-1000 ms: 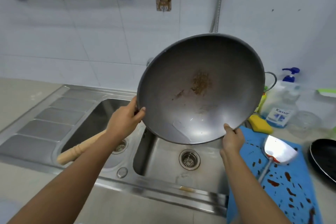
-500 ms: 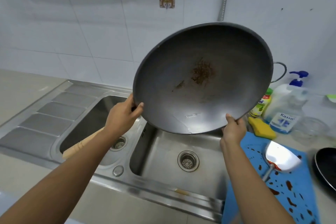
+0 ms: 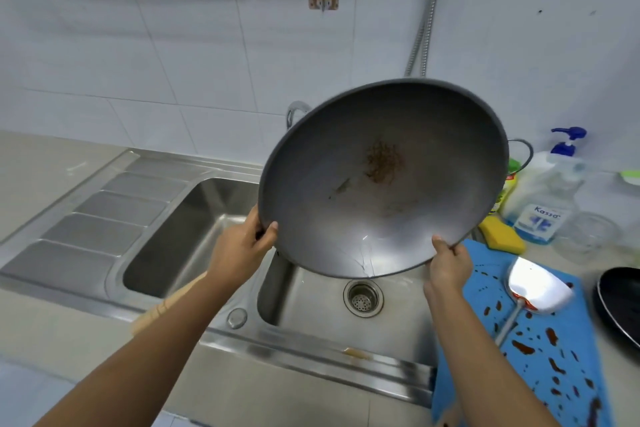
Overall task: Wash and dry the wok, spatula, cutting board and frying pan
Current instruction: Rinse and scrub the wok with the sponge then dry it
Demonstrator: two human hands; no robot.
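Observation:
A large grey wok [image 3: 381,184] with a brown burnt patch inside is tilted toward me above the right sink basin [image 3: 346,315]. My left hand [image 3: 239,250] grips its left rim and my right hand [image 3: 448,262] grips its lower right rim. A metal spatula [image 3: 535,284] lies on the blue cutting board [image 3: 540,357] stained with dark sauce, right of the sink. The black frying pan [image 3: 620,302] shows partly at the right edge.
A wooden handle [image 3: 162,305] lies across the left sink basin [image 3: 180,236]. A yellow sponge [image 3: 502,236], soap pump bottle [image 3: 543,204] and clear glass bowl [image 3: 588,236] stand behind the board. The tap [image 3: 296,111] and a metal hose [image 3: 427,10] are on the tiled wall.
The wok sits lower in the view, closer to the right basin, than half a second ago. Both hands keep the same grip on its rim.

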